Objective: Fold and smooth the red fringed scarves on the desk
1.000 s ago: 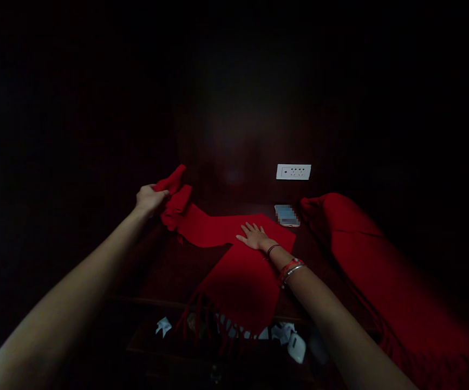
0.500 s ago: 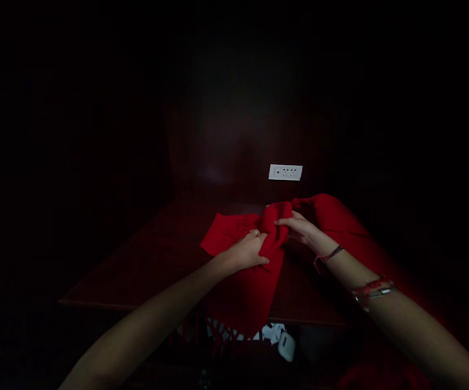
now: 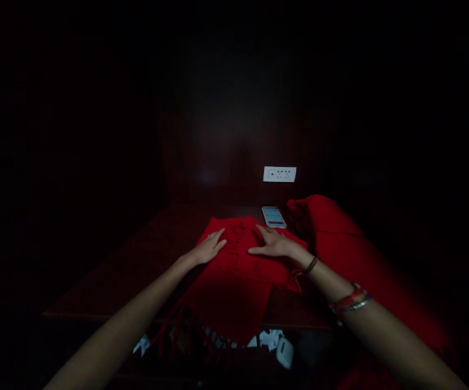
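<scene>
A red fringed scarf [image 3: 230, 298] lies partly folded on a dark wooden tabletop [image 3: 129, 276], its fringed end hanging over the front edge. On the scarf's left side rests my left hand [image 3: 209, 249], fingers stretched out, a ring on one of them. My right hand [image 3: 273, 242] is spread over the right part of the scarf, thumb pointing left. Neither hand grips the cloth. Fringe strands lie across the folded part between the hands.
Behind my right hand lies a phone [image 3: 274, 216] with a lit screen. A second red cloth [image 3: 344, 244] drapes along the right side. A white socket panel [image 3: 280, 174] is on the back wall. Below the edge are crumpled papers [image 3: 272, 339] and a small white case [image 3: 285, 352].
My left hand carried the scarf's bunched end from the left over to the right hand. The cloth is now folded over, both hands have let go and lie apart on it.
</scene>
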Available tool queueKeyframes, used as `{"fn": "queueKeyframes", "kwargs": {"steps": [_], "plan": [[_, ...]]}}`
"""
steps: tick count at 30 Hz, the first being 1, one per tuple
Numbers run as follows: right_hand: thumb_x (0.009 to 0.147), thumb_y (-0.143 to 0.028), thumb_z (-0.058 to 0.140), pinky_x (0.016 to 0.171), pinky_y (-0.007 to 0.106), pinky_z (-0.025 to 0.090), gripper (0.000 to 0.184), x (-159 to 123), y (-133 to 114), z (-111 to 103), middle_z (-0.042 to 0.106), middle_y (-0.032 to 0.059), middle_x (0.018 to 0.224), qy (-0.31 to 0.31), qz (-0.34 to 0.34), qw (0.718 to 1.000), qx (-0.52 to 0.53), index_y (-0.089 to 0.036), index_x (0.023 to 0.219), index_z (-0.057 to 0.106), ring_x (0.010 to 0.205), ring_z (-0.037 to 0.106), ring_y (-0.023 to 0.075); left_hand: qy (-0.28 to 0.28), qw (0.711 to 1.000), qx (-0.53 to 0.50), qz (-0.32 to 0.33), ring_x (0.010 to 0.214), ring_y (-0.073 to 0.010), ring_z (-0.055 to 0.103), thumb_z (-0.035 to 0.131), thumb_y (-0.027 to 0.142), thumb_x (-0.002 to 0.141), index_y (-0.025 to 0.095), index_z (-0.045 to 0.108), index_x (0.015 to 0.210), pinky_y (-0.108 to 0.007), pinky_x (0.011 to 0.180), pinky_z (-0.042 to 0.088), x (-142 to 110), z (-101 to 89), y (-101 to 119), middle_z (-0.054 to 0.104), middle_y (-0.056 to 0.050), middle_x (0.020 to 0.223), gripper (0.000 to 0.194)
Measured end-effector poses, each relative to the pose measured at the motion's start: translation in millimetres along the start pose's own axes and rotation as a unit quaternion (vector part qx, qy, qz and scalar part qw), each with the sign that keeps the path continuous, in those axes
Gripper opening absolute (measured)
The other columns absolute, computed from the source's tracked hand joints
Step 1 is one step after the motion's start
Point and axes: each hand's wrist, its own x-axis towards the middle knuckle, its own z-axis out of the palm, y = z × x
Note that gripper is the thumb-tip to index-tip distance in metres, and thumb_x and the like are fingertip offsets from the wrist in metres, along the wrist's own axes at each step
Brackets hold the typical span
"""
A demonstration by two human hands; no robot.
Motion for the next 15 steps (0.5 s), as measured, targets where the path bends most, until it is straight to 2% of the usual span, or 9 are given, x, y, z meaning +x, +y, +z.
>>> {"fn": "queueKeyframes", "kwargs": {"steps": [3,5,8,11,15], "plan": [[0.057,-0.037,0.062,0.079,0.031,0.037,0.076,7.0,-10.8,13.8,0.048,0.0141,0.113,-0.054,0.007,0.997,-0.056,-0.015,0.123,0.032,0.1,0.046,0.0264,-0.028,1.0,0.006,-0.012,0.122,-0.0215,0.016,0.02,0.059,0.075,0.013,0.008,0.131,-0.032,0.097,0.017,-11.6,9.2,1.1,0.019,-0.01,0.134,0.073],[0.063,-0.025,0.057,0.073,0.03,0.038,0.06,9.3,-10.5,18.8,0.053,0.0144,0.105,-0.037,0.006,0.995,-0.092,-0.014,0.119,0.037,0.094,0.051,0.0252,-0.04,0.999,0.022,-0.017,0.122,-0.0237,0.011,0.023,0.065,0.071,0.015,0.006,0.131,-0.035,0.098,0.014,-16.3,9.9,1.6,0.014,-0.009,0.135,0.08],[0.066,-0.013,0.048,0.068,0.028,0.039,0.036,10.9,-6.5,17.3,0.058,0.0139,0.093,-0.006,-0.014,0.992,-0.126,-0.013,0.101,0.052,0.085,0.054,0.0237,-0.047,0.998,0.035,-0.017,0.122,-0.0248,0.009,0.024,0.068,0.068,0.013,0.003,0.131,-0.034,0.098,0.013,-17.6,8.2,1.3,0.01,-0.01,0.135,0.086],[0.065,-0.01,0.045,0.068,0.025,0.038,0.027,11.1,2.3,0.7,0.06,0.0117,0.087,0.03,-0.043,0.992,-0.116,-0.013,0.088,0.057,0.081,0.055,0.0204,-0.048,0.998,0.042,-0.024,0.123,-0.0249,0.007,0.026,0.07,0.065,0.013,0.001,0.131,-0.034,0.098,0.012,-17.3,6.3,-3.6,0.008,-0.011,0.135,0.091],[0.064,-0.013,0.046,0.068,0.023,0.039,0.028,4.0,35.2,-42.4,0.061,0.0061,0.086,0.188,-0.023,0.981,-0.031,-0.015,0.09,0.057,0.077,0.055,0.0162,-0.051,0.995,0.05,-0.067,0.122,-0.0262,0.006,0.025,0.071,0.064,0.014,0.0,0.131,-0.037,0.097,0.013,-20.1,0.3,-21.6,0.008,-0.012,0.135,0.092]]}}
